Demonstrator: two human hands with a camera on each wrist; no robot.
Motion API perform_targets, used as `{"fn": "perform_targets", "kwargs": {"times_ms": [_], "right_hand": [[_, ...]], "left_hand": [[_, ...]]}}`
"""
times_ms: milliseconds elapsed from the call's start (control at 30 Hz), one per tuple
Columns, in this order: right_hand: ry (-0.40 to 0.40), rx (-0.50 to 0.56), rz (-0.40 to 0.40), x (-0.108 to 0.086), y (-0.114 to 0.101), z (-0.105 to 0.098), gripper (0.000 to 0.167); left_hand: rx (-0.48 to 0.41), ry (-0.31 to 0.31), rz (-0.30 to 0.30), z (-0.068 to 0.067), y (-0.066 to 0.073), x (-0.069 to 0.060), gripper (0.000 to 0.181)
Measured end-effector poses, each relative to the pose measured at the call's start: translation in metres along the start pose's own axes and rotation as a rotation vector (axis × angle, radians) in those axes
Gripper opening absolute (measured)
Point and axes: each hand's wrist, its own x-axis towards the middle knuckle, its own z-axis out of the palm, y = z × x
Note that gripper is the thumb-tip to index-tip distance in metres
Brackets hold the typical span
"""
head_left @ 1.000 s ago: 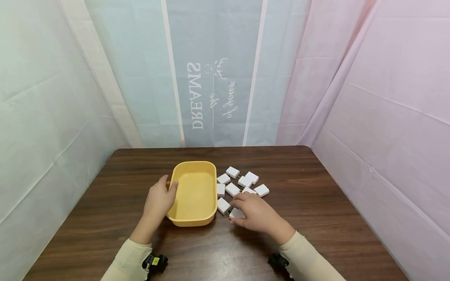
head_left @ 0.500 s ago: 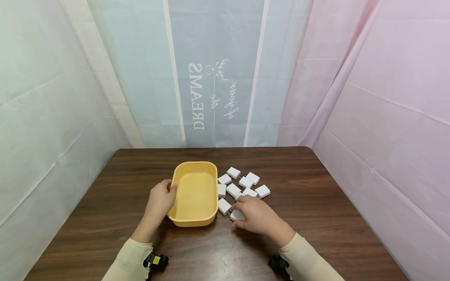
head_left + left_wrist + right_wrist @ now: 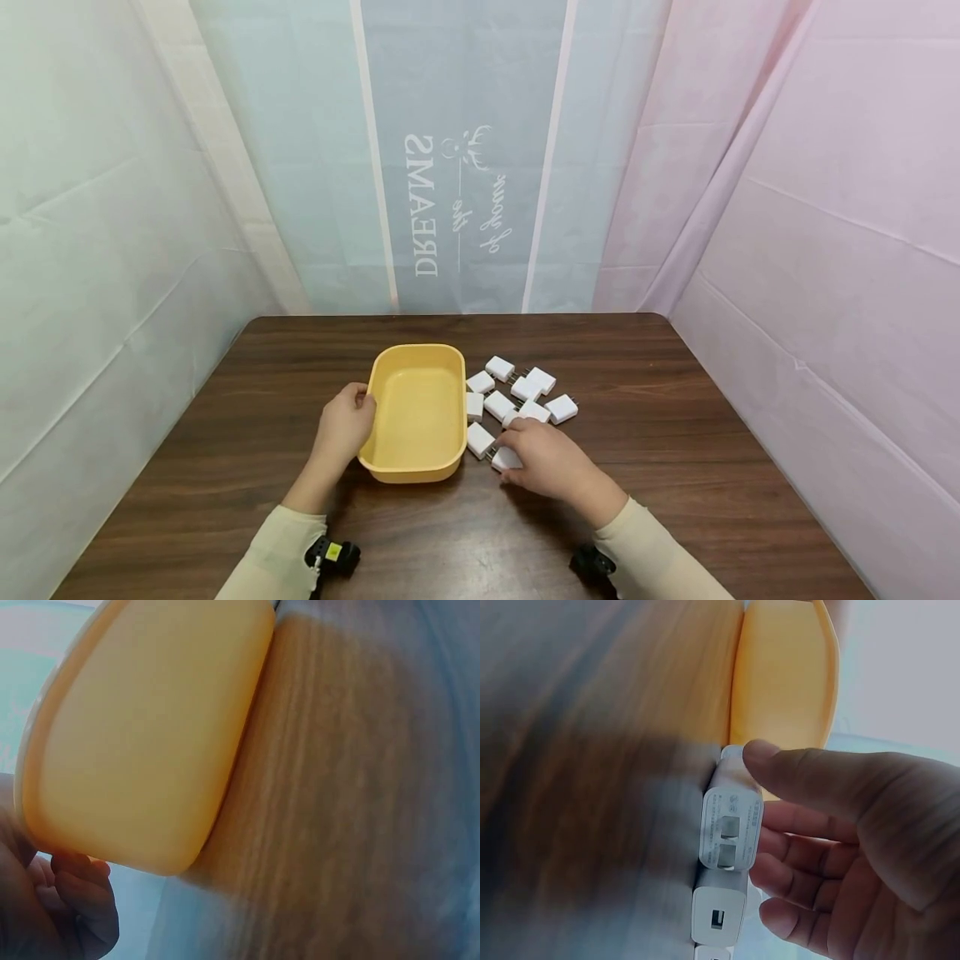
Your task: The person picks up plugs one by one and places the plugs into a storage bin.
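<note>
A yellow rectangular tub (image 3: 412, 477) stands on the dark wooden table. My left hand (image 3: 347, 423) grips its left rim, thumb at the edge and fingers curled against the outer wall; the left wrist view shows those curled fingers (image 3: 86, 892) at the tub's end. Several white charger plugs (image 3: 498, 406) lie loosely to the right of the tub. Over the nearest plug (image 3: 506, 459) hovers my right hand (image 3: 555, 460), thumb and forefinger on either side. In the right wrist view its fingers lie loosely bent beside a plug (image 3: 731, 829); whether they touch is unclear.
White cloth walls (image 3: 825, 250) rise at both sides, and a pale blue printed cloth (image 3: 465, 83) hangs behind the table (image 3: 675, 467). More plugs (image 3: 562, 408) lie just beyond the right hand. A dark wrist camera (image 3: 333, 557) sits on each forearm.
My left thumb has closed in on the tub's rim. My right thumb has shifted slightly right along the nearest plug. Tub and plugs stay in place.
</note>
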Motion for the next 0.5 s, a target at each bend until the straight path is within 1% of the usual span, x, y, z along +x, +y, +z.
{"fn": "perform_targets", "kwargs": {"times_ms": [233, 500], "right_hand": [[0.019, -0.026, 0.005, 0.0014, -0.0022, 0.0018, 0.038], [0.014, -0.078, 0.046, 0.0038, -0.0076, 0.0015, 0.037]], "left_hand": [[-0.072, -0.008, -0.028, 0.0007, -0.0031, 0.0004, 0.039], [-0.138, -0.023, -0.058, 0.0027, -0.0039, 0.0004, 0.039]]}}
